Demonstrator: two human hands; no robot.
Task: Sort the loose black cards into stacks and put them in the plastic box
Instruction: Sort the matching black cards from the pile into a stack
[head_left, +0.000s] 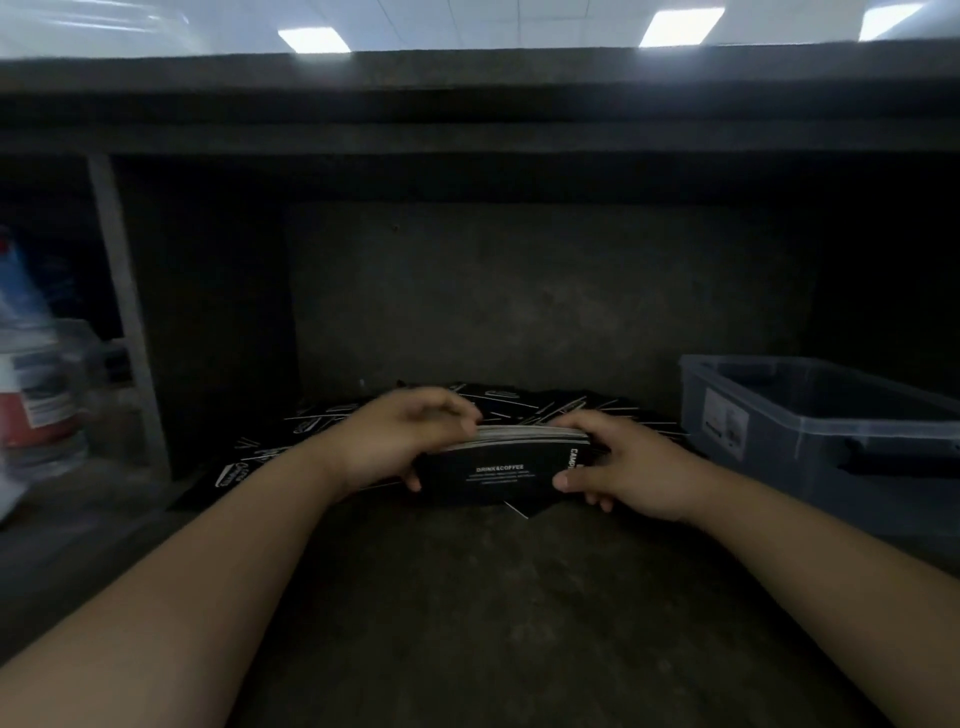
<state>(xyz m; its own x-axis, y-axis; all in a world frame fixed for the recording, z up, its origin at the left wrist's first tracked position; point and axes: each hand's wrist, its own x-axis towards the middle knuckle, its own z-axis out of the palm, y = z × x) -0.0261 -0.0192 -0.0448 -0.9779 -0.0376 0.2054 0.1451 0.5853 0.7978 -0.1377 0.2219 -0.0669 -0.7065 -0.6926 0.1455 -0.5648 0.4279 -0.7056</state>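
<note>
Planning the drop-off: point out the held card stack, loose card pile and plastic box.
held card stack (498, 475), head view, printed front face.
loose card pile (524, 402), head view, its far cards.
plastic box (769, 457), head view, labelled side wall.

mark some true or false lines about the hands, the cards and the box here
1. The left hand and the right hand both hold the stack. True.
2. The box stands left of the stack. False: it stands to the right.
3. Loose cards lie behind the stack. True.
4. The stack sits inside the box. False: it is in the hands, apart from the box.
</note>
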